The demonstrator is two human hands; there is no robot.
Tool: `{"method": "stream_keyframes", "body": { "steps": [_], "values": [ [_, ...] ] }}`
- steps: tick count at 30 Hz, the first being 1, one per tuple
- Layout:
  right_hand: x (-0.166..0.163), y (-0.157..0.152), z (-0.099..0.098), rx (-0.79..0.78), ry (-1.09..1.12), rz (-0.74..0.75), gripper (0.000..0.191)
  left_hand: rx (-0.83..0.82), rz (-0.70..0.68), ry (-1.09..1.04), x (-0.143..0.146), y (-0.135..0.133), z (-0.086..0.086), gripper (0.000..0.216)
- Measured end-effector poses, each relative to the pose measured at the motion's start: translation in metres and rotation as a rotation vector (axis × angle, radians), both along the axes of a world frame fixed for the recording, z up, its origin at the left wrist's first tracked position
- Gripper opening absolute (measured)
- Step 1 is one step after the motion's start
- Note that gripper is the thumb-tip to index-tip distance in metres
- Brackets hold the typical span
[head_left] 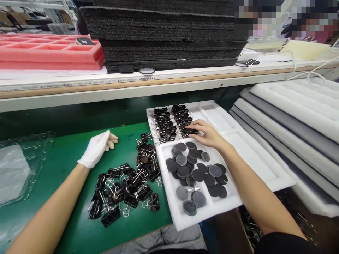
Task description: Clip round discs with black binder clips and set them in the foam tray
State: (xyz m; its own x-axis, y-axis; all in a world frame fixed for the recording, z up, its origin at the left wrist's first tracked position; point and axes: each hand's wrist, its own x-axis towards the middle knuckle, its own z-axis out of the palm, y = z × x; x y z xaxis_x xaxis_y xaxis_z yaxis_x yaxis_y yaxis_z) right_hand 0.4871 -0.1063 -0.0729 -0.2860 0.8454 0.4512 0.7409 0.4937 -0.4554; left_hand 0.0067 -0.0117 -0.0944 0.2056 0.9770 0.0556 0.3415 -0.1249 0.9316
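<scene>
My left hand (97, 148), in a white glove with beige fingertips, is over the green table, its fingers curled together and nothing visible in them. My bare right hand (208, 134) reaches into the far compartment of a white foam tray (172, 206). There its thumb and fingers close around a black binder clip (189, 131) at the near end of a row. Two rows of binder clips (164, 123) lie in that compartment. Loose binder clips (127, 188) are heaped between my left hand and the tray. Dark round discs (182, 171), some clear-topped, fill the nearer compartment.
A clear plastic tray (23, 165) lies at the left of the green table (71, 141). Stacked white and grey foam sheets (293, 116) stand at the right. The shelf (122, 85) behind bears black foam sheets (169, 38) and a pink foam tray (50, 53).
</scene>
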Motion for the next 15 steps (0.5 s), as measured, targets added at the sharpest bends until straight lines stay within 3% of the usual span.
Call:
{"method": "stream_keyframes", "body": {
  "steps": [3, 6, 10, 15],
  "values": [
    [0.008, -0.002, 0.003, 0.112, 0.018, -0.138, 0.025, -0.007, 0.013, -0.014, 0.001, 0.000, -0.001, 0.048],
    [0.012, 0.001, -0.007, 0.142, 0.171, -0.418, 0.018, -0.023, 0.050, -0.062, 0.001, -0.001, 0.001, 0.048],
    [0.005, 0.012, -0.031, 0.021, 0.342, -0.776, 0.026, -0.050, 0.063, -0.204, -0.003, -0.006, 0.006, 0.050],
    [0.000, 0.007, -0.037, -0.140, 0.301, -0.803, 0.040, -0.071, 0.121, -0.240, -0.017, -0.026, 0.004, 0.050]
  ]
}}
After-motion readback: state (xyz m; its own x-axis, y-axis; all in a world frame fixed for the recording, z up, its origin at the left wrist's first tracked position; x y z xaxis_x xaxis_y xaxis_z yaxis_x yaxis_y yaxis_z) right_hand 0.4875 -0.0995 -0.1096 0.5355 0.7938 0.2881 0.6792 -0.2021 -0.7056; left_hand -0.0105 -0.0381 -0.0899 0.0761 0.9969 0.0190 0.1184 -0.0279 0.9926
